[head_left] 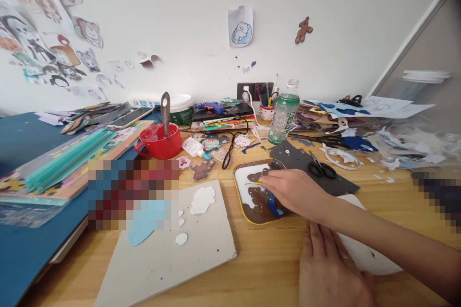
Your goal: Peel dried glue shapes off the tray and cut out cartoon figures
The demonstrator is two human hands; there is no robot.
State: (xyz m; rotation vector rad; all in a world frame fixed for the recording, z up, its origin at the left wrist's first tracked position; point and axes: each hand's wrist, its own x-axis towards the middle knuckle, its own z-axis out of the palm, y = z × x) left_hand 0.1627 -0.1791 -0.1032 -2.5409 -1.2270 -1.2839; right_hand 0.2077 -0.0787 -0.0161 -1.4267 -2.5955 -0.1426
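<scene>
My right hand [288,189] is closed on a thin yellow tool [258,183] over a yellow-rimmed tray [239,201]. White patches, brown areas and a blue piece [274,205] show in the tray. Below my right forearm, my left hand [331,264] lies with fingers stretched out at the edge of a white sheet [370,249]; the forearm hides part of it. Left of the tray, a pale grey board [194,268] bears a light blue cutout [142,230], a large white cutout [202,200] and several small white ones.
Behind the tray stand a red mug [163,146], a glue bottle [193,147] and a glass bottle [284,115]. Black scissors [321,169] lie on dark grey paper [342,184]. A teal strip [72,158] lies left; scraps crowd the back right.
</scene>
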